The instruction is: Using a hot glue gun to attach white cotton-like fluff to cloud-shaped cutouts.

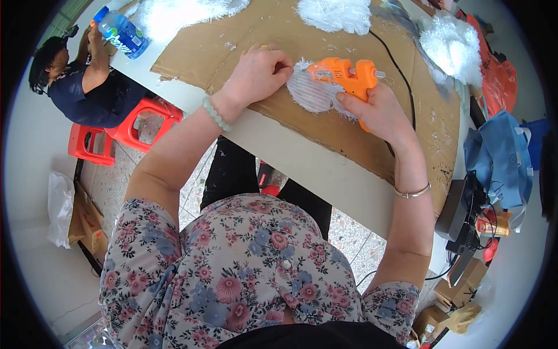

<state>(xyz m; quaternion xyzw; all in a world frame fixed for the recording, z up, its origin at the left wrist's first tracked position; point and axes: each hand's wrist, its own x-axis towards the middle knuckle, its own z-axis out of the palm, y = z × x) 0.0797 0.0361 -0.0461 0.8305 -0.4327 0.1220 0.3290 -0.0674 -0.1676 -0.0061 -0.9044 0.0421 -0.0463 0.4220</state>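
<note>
One glue gun [332, 70] is gripped by the right hand [383, 113] over a pad [308, 96]; left hand [256, 75], ten o'clock of pad, curls, contents indeterminable.

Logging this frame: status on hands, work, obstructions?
Right hand gripping orange glue gun. Left hand beside white fuzzy piece, contact unclear. Glue gun partly hides piece.

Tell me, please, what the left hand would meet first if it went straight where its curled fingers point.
Probably the white, fluffy-edged, roundish piece close beside the left hand; they may already touch. Just beyond comes the orange plastic glue gun, though its height is unclear.
</note>
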